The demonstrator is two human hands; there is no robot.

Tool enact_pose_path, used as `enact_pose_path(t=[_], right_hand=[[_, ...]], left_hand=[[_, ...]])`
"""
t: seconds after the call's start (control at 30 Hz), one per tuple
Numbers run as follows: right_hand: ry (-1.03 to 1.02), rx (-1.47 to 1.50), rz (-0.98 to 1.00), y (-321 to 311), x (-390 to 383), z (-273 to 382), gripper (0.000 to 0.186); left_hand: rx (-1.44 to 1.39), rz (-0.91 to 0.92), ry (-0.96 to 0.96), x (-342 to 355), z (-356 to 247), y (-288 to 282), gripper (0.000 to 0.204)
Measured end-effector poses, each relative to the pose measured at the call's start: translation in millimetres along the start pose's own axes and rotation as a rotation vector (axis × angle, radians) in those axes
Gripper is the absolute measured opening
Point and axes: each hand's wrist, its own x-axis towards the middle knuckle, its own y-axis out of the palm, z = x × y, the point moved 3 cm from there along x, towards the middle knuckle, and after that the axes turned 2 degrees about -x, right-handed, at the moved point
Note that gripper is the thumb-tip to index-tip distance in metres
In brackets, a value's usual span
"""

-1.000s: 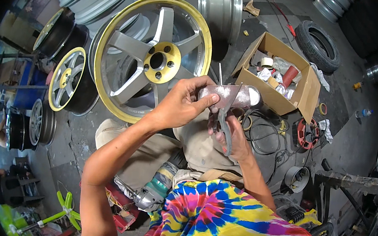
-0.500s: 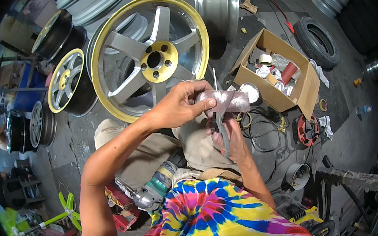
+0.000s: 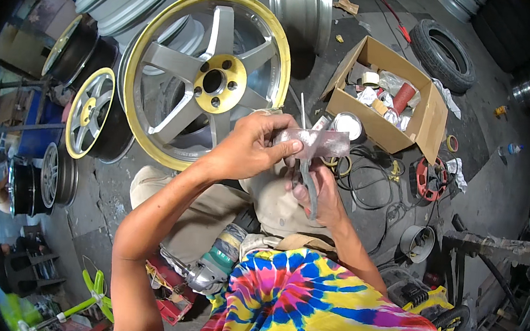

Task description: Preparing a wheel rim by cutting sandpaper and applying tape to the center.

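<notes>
My left hand (image 3: 258,142) pinches a worn reddish-brown strip of sandpaper (image 3: 335,144) between thumb and fingers. Below the strip, my right hand (image 3: 323,194) is wrapped round the dark handles of a pair of scissors (image 3: 310,182). The scissor blades point away from me and stand apart, crossing the strip near its middle. Part of the right fingers hides behind the handles. Just beyond my hands leans a large five-spoke wheel rim (image 3: 179,63) with a yellow lip and hub. A round open tin (image 3: 348,126) with whitish contents stands behind the strip's right end.
An open cardboard box (image 3: 373,122) of rolls and crumpled paper stands ahead right. Cables (image 3: 365,195) and a red reel (image 3: 430,181) lie on the floor. A green angle grinder (image 3: 212,266) rests by my lap. More rims (image 3: 93,112) line the left; a tyre (image 3: 444,55) lies far right.
The scissor blades have spread wider, with the second blade now showing above the strip. The sandpaper has tipped slightly, and both hands keep their hold.
</notes>
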Motion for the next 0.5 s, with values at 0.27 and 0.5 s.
enact_pose_path(t=[0.27, 0.5], right_hand=[[0.068, -0.057, -0.003, 0, -1, 8, 0.064], [0.085, 0.02, -0.038, 2, -2, 5, 0.052]], left_hand=[[-0.067, 0.018, -0.045, 2, -5, 0, 0.018], [0.086, -0.029, -0.021, 2, -10, 1, 0.022]])
